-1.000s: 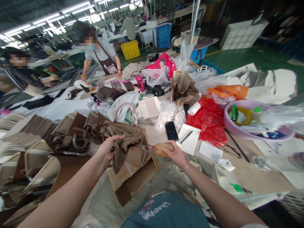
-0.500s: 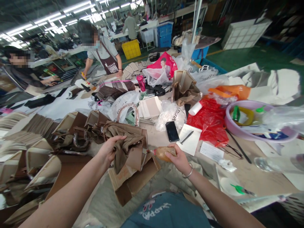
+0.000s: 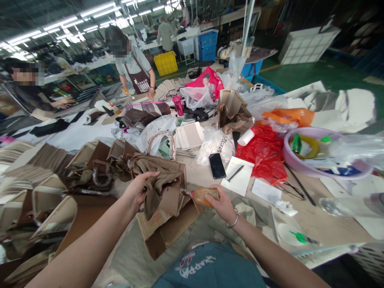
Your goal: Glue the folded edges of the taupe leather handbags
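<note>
My left hand (image 3: 138,188) is closed on the loose brown cloth lining (image 3: 157,172) of a brown handbag piece (image 3: 172,196). That piece rests over an open cardboard box (image 3: 168,236) close to my body. In my right hand (image 3: 222,204) is a squeeze bottle of amber glue (image 3: 204,197), lying on its side in the grip. Its thin nozzle with a red collar points left, at the right edge of the bag piece; I cannot tell whether the tip touches it.
Several brown bag bodies (image 3: 87,160) stand to the left. Beyond my right hand lie a black phone (image 3: 217,166), a notepad (image 3: 241,184) with a pen, a red plastic bag (image 3: 264,156) and a lilac basin (image 3: 289,156). A co-worker in an apron (image 3: 139,78) stands across the table.
My right hand has shifted slightly left with the glue bottle, bringing the nozzle over the bag piece's edge. My left hand stays put. The co-worker's arm across the table has moved.
</note>
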Demonstrator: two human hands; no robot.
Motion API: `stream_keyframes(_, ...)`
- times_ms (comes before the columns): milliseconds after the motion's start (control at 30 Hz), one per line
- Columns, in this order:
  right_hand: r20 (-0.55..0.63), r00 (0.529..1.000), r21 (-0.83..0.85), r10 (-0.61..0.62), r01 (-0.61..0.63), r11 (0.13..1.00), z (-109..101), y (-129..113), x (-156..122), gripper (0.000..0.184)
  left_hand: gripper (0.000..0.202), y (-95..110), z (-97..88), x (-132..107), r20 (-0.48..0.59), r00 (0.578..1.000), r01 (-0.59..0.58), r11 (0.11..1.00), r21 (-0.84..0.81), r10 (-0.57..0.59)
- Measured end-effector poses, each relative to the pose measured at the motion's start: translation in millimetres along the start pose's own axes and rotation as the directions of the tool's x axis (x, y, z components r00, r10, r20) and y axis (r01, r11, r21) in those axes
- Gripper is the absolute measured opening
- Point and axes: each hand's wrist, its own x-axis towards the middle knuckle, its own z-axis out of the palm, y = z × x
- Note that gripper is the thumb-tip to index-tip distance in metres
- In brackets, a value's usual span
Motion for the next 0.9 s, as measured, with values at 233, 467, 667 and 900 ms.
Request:
stream_keyframes(233, 0.153, 0.979, 0.050, 0.134, -0.144, 0.988, -3.4, -8.0, -10.4, 0.033, 0.017, -4.5, -6.4, 2.5, 0.006, 1.000, -0.018, 1.000, -0.025, 0.018)
stream_keyframes(467, 0.042, 0.990, 0.098, 0.131, -0.135, 0.986, -0.3, -5.6, -11.2, 0.037, 0.017, -3.1, -4.9, -2.4, -0.030, 1.000, -0.005, 1.000, -0.014, 0.005)
stream_keyframes(667, 0.097, 0.980, 0.104, 0.172, -0.182, 0.978, 1.8, -1.3, -19.3, 0.038, 0.018, -3.3, -4.4, -3.5, -0.018, 1.000, 0.004, 1.000, -0.016, -0.004)
stream_keyframes(900, 0.124, 0.949, 0.464, 0.288, -0.313, 0.829, -10.6, 1.6, -40.9, 0.044, 0.013, -2.2, -21.0, -24.4, 0.011, 1.000, -0.023, 0.999, -0.028, 0.024)
